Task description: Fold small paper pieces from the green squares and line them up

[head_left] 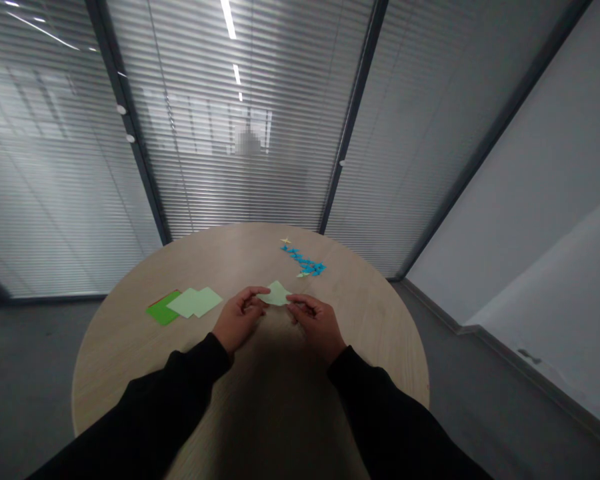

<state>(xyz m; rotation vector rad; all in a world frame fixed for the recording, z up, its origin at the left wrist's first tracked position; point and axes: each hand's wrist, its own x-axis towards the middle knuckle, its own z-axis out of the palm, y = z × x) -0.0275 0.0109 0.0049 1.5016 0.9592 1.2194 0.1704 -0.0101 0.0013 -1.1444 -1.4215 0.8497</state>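
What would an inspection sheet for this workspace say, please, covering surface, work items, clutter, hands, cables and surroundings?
Surface: round, wood-toned table.
Work items: pale green paper between the hands; two overlapping pale green sheets and a brighter green sheet to the left.
Clutter: small blue pieces in an uneven trail beyond the hands, a yellowish piece at its far end.
Hands: left hand and right hand pinch opposite sides of the paper.
Cables: nothing seen.
Surroundings: blinds, white wall, grey floor.
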